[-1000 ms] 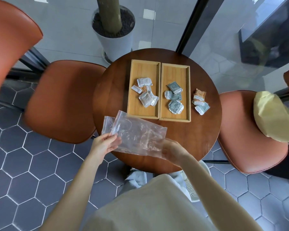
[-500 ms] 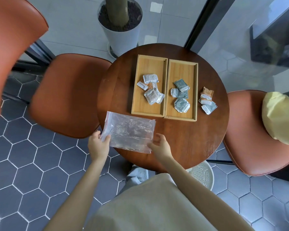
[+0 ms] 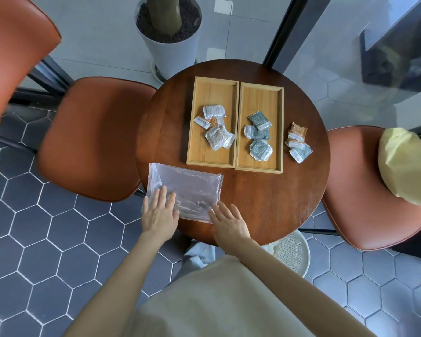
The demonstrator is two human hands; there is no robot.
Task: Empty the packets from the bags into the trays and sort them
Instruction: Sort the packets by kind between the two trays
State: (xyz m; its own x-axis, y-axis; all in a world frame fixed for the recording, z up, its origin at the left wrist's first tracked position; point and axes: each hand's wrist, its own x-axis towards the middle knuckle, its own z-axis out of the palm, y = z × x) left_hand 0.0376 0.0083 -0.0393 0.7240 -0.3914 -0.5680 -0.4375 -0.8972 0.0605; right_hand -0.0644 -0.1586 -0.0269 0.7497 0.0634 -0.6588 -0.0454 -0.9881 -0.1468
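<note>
Clear empty plastic bags [image 3: 187,188] lie flat in a stack at the near left of the round wooden table [image 3: 272,203]. My left hand [image 3: 159,214] rests palm down on their near left corner, fingers spread. My right hand [image 3: 229,222] lies flat at their near right corner, fingertips touching the plastic. Behind them stand two wooden trays side by side. The left tray [image 3: 213,93] holds several white and orange packets [image 3: 215,130]. The right tray [image 3: 260,98] holds grey-green packets [image 3: 259,138]. A small pile of mixed packets [image 3: 298,144] sits on the table right of the trays.
Orange chairs stand left [image 3: 93,137] and right [image 3: 365,186] of the table; a yellow cloth [image 3: 404,166] lies on the right one. A white plant pot [image 3: 168,37] stands behind the table, a white perforated basket [image 3: 293,254] on the floor under its near edge.
The bags, held up in both hands a second ago, were lowered onto the table. Both hands have let go and now lie flat on their near edge.
</note>
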